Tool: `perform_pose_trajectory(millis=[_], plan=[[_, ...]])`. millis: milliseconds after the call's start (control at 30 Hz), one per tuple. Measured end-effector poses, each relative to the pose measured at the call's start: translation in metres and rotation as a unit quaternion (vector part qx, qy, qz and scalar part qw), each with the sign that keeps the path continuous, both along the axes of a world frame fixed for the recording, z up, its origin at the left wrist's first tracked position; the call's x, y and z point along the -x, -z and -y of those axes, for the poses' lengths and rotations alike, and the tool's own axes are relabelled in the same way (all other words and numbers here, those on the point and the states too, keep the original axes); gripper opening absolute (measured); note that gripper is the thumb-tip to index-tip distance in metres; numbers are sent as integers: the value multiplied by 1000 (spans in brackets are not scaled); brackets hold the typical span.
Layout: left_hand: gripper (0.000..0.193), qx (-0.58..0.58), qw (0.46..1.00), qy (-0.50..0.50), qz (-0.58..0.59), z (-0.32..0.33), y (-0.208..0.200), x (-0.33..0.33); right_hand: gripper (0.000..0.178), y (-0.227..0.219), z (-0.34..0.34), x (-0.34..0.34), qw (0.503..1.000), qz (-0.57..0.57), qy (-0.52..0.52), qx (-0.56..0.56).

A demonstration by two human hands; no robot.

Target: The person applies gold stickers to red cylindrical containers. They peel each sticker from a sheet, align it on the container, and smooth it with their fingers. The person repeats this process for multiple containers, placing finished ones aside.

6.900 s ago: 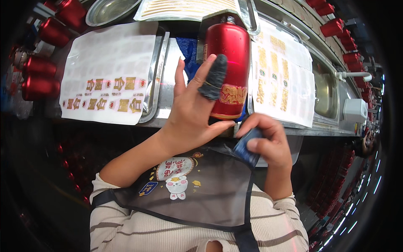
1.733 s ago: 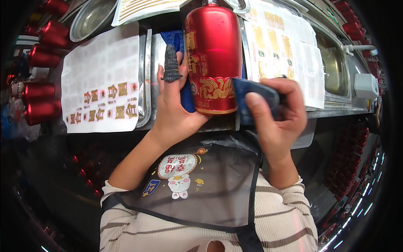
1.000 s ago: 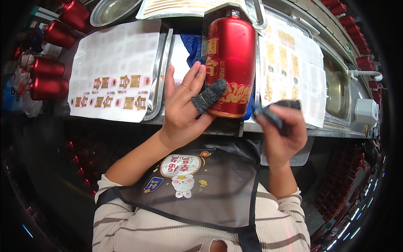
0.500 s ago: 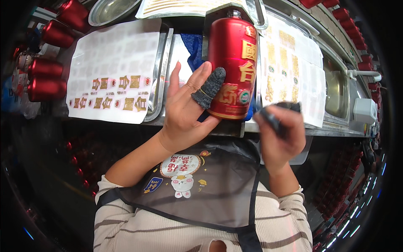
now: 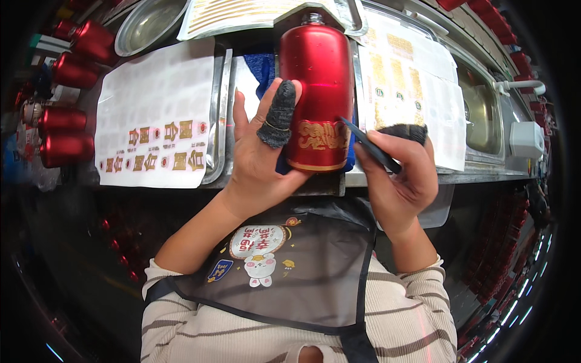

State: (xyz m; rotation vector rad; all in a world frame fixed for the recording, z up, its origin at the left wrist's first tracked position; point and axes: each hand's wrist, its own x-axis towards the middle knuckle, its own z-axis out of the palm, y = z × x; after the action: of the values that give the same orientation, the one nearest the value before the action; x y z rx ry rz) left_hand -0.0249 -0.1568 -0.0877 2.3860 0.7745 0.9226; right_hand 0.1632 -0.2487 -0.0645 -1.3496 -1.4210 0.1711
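Observation:
A shiny red bottle (image 5: 315,78) lies in the middle with its neck away from me, gold dragon-like ornament and a gold band showing near its base. My left hand (image 5: 260,145) rests against the bottle's left side and base, fingers stretched and spread, with a dark grey cloth cot (image 5: 278,115) on one finger. My right hand (image 5: 402,172) pinches a slim dark pointed tool (image 5: 376,150), whose tip meets or nearly meets the bottle's right edge beside the ornament. Another dark cot (image 5: 404,131) covers a right finger. Whether the tip touches, I cannot tell.
To the left, a white sheet (image 5: 157,85) with gold decals lies on a metal tray. More gold decals are on white sheets (image 5: 442,91) to the right, beside a sink (image 5: 481,130). Red bottles (image 5: 66,145) stand far left; a metal bowl (image 5: 145,30) sits behind.
The bottle has turned about its length, so the large gold characters have gone from sight and the ornament faces up. My right hand has brought the tool's tip to the bottle's edge.

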Motion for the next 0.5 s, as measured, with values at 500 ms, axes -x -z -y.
perform_pose_trajectory(millis=[500], plan=[[75,-52,997,62,-14,-8,-16,-16,43,-6,-4,0,997,68,-15,-12]])
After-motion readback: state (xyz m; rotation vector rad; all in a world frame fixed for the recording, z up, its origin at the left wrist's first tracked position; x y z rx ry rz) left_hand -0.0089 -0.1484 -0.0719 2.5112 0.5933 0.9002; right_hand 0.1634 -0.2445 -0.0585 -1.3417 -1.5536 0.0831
